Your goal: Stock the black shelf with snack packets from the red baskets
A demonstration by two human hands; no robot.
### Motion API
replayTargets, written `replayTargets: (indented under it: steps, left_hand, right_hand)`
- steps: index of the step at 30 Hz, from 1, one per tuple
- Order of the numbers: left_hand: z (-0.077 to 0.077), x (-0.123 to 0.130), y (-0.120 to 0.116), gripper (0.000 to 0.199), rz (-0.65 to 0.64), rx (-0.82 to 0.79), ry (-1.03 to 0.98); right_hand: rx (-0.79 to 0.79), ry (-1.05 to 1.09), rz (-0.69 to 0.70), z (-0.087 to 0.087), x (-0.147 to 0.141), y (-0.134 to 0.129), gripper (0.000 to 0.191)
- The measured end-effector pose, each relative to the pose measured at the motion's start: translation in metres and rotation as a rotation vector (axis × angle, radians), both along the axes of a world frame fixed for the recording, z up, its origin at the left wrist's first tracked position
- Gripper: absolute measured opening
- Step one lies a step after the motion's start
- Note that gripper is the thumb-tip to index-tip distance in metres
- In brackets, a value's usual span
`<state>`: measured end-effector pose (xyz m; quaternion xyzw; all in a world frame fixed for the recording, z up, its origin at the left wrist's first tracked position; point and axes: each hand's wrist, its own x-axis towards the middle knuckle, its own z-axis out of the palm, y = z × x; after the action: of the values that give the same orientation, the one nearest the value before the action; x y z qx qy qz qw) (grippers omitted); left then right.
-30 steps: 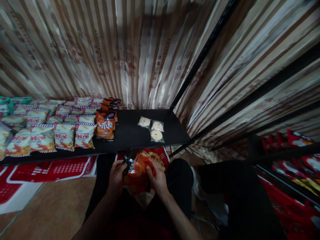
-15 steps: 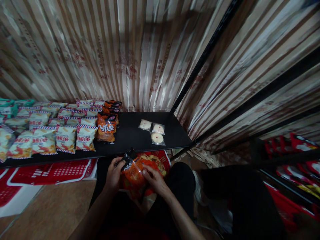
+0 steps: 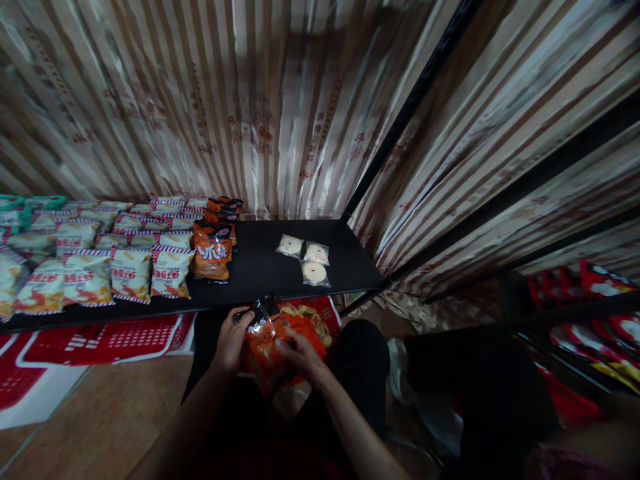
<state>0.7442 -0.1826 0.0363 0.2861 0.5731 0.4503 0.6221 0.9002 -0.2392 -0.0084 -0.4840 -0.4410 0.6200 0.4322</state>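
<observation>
While the left hand (image 3: 231, 339) holds an orange-and-black snack bag (image 3: 263, 345) in a closed grip near its dark top, the right hand (image 3: 303, 356) grips its opposite side; the bag hangs over the lap, before a black shelf (image 3: 260, 263) bearing three clear-wrapped white discs (image 3: 316, 253).

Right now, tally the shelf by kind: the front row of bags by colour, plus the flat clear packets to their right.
White bags with striped edges, front row: 5 (leftmost cut off by the picture's edge)
Orange bag, front row: 1
Flat clear packets: 3
Total: 9
</observation>
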Motion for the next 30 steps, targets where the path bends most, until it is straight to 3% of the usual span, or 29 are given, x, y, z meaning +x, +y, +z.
replayTargets:
  steps: [4,10,19,24,30]
  left_hand:
    - [-0.004,0.002,-0.001,0.036,0.023,-0.012,-0.062]
    - [-0.009,0.005,-0.004,0.047,-0.007,-0.043,-0.173]
    - [-0.019,0.012,-0.022,0.057,-0.209,-0.06,-0.225]
    - [-0.029,0.016,-0.028,0.055,-0.188,-0.026,-0.139]
    - [-0.027,0.017,-0.025,0.055,-0.177,0.001,-0.117]
  right_hand:
    - [0.009,-0.013,-0.109,-0.01,-0.009,0.001,0.04]
    - [-0.037,0.018,-0.196,-0.002,-0.014,0.002,0.047]
    - [-0.014,-0.047,-0.37,0.015,-0.013,0.017,0.047]
    - [0.026,-0.04,-0.396,0.023,-0.015,0.023,0.046]
    - [0.031,-0.034,-0.37,0.028,-0.017,0.025,0.046]
